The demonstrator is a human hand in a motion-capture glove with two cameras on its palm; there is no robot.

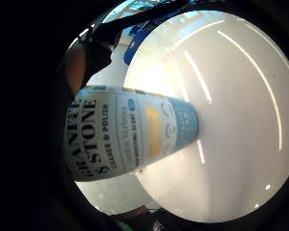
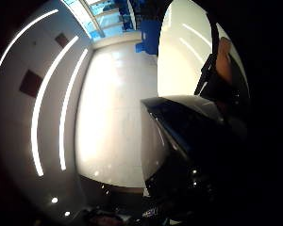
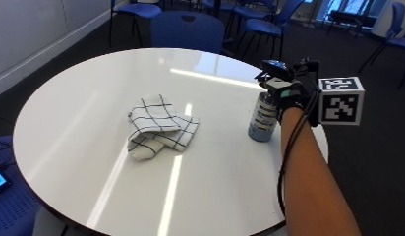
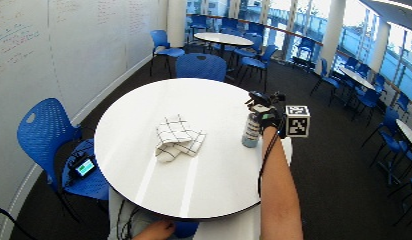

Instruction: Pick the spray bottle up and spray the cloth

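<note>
Pickup step: grip (image 3: 289, 93) curled round upper spray bottle (image 3: 262, 118), base seemingly on table (image 3: 72, 128) near right edge. Cloth (image 3: 160, 129) lies mid-table, well apart. Next: lift, aim nozzle at cloth

A bright, evenly lit room, with daylight coming through tall windows (image 4: 366, 30) along the far side. The round white surface (image 3: 91, 123) is glossy and carries long pale streaks of reflected ceiling lights, one running past the checked cloth (image 3: 160, 127). The cloth and the spray bottle (image 3: 263, 118) cast only faint, soft shadows. In the wide outside view, straight lines bow toward the edges. Both palm views are ringed by deep black, with bent, stretched shapes near the rim. In one, the bottle's label is readable but soft, and the surface behind glares white. In the other, a dark mass fills one side, barely lit.
</note>
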